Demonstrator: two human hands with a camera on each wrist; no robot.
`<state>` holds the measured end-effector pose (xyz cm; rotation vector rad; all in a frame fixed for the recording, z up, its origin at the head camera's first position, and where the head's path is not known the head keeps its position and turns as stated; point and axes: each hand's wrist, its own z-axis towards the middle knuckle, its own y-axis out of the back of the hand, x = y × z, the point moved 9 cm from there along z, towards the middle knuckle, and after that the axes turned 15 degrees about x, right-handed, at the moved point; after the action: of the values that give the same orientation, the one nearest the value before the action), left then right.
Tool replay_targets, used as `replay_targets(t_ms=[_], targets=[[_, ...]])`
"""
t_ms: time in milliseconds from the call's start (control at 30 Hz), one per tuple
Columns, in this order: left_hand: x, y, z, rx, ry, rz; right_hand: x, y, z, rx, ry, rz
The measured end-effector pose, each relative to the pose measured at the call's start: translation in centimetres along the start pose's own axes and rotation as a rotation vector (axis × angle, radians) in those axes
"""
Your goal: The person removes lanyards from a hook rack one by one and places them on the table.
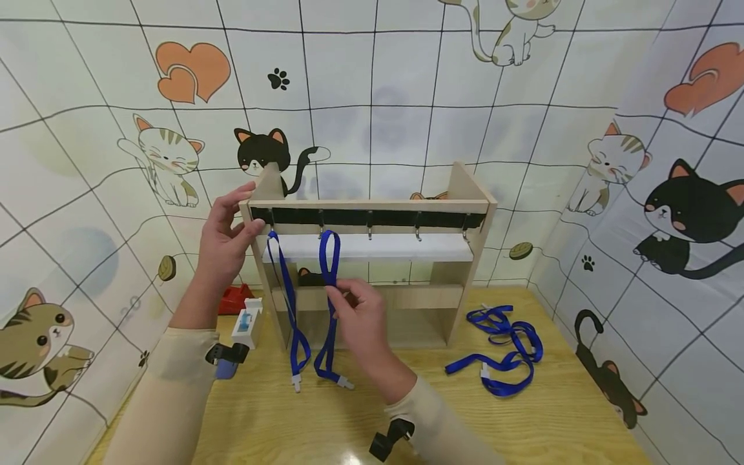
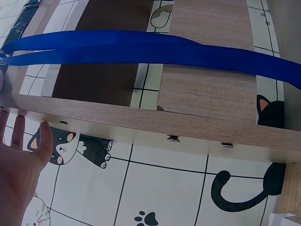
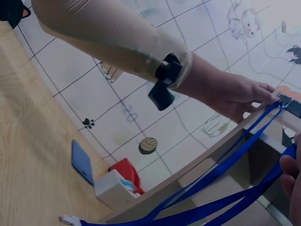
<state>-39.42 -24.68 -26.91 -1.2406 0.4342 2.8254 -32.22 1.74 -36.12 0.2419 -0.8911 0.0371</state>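
A small wooden rack (image 1: 372, 205) carries a row of metal hooks on a black strip. My left hand (image 1: 223, 239) holds its upper left corner, thumb in front and fingers at the side. One blue lanyard (image 1: 289, 290) hangs from the leftmost hook, its white clip (image 1: 296, 382) low down. With thumb and fingers, my right hand (image 1: 363, 316) pinches a second blue lanyard (image 1: 330, 261) below its top loop. That loop is by the second hook (image 1: 321, 223); whether it is on the hook I cannot tell. Its lower end dangles in front of the rack.
More blue lanyards (image 1: 511, 355) lie loosely tangled on the wooden table (image 1: 558, 400), right of the rack. To the left are a white box (image 1: 247, 323), a red object (image 1: 235, 299) and a blue flat object (image 3: 82, 161). A cat-patterned sheet surrounds the table.
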Motion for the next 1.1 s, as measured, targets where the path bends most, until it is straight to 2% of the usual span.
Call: replay_targets(t_ms=[200, 367, 600, 700, 833, 967, 1100], targets=[[-0.1, 0.0, 0.0, -0.001, 0.005, 0.002, 2.2, 2.0, 1.0, -0.022, 0.081, -0.019], [0.1, -0.2, 0.0, -0.001, 0.000, -0.007, 4.3, 4.1, 0.9, -0.016, 0.123, -0.056], [0.0, -0.1, 0.1, -0.006, -0.023, -0.023, 7.8, 7.9, 0.9, 0.100, 0.181, -0.172], [0.0, 0.0, 0.0, -0.009, -0.017, -0.017, 9.1, 9.8, 0.9, 0.124, 0.200, -0.242], [0.0, 0.1, 0.0, -0.008, -0.012, -0.011, 9.6, 12.2, 0.4, 0.144, 0.137, -0.313], [0.0, 0.0, 0.0, -0.006, -0.011, -0.016, 9.5, 14.1, -0.3, 0.153, 0.070, -0.339], [0.1, -0.1, 0.1, -0.005, -0.010, -0.021, 9.5, 15.7, -1.1, 0.161, 0.072, -0.388]])
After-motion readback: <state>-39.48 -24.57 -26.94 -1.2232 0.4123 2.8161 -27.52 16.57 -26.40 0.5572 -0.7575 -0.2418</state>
